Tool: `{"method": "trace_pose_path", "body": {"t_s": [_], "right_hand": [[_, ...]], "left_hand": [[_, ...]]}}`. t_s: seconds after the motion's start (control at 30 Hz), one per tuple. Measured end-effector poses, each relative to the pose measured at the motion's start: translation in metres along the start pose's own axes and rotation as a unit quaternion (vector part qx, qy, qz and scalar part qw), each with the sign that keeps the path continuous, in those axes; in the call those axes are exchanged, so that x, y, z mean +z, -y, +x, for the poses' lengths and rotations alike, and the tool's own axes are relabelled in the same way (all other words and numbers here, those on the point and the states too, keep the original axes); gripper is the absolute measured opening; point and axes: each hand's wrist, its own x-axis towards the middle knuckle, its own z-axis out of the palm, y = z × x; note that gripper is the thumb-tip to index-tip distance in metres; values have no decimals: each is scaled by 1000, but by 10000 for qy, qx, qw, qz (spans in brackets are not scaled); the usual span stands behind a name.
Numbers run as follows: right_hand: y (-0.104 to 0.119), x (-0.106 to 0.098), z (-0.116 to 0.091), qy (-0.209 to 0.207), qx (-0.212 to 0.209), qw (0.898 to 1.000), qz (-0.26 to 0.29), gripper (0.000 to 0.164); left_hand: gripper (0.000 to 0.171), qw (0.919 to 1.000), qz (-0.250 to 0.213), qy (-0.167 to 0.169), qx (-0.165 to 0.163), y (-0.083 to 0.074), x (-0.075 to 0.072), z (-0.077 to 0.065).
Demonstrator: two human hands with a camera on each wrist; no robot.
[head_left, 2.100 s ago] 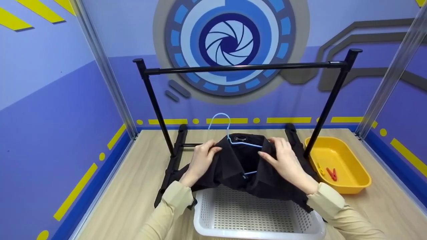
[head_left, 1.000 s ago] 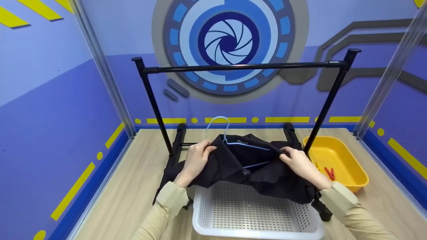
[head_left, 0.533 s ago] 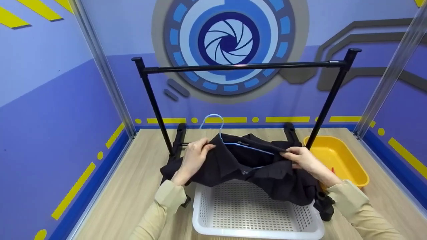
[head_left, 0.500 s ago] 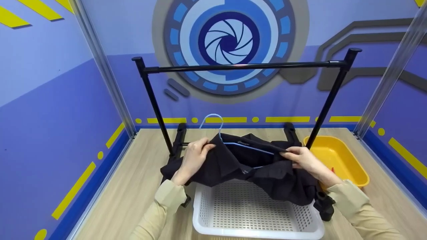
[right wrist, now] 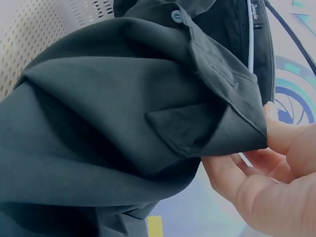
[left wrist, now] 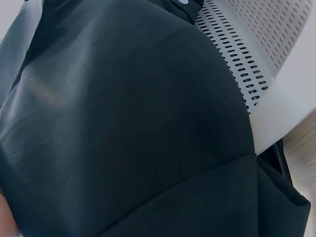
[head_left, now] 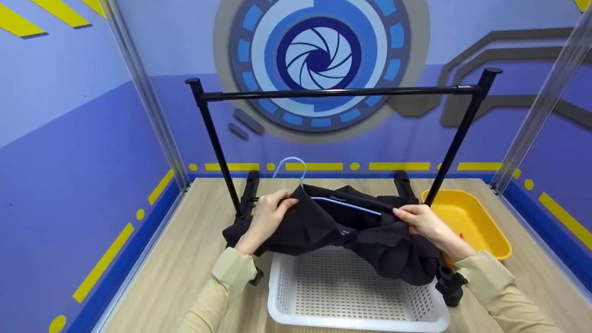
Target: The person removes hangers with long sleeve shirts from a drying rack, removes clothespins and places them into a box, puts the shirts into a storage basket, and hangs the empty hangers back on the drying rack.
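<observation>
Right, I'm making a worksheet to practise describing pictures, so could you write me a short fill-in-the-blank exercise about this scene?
1. The left hand and right hand hold a ____ shirt.
2. The hanger inside the shirt is light ____.
3. The basket partly beneath the shirt is ____.
4. The yellow tub is nearer the ____ hand.

Missing words: black; blue; white; right.
</observation>
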Motion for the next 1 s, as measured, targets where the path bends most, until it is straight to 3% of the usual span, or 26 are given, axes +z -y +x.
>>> {"method": "trace_pose_path", "body": {"t_s": [0.17,0.57,0.83,1.0], "right_hand": [[2,2,-1,-237,-76,9997,-70,29],[2,16,-2,-801,-209,9905,1095,34],[4,28,0,-833,-40,9591,2706,32],[5,33,1,-815,125,9479,3076,33]], "left_hand": [[12,9997,3,-51,-247,0,-1,1],[15,9978,-278,-225,-567,6,-1,-4],[16,9943,-288,-324,-969,8,-1,-7],[19,9927,-321,-408,-1091,4,-2,-9]]}}
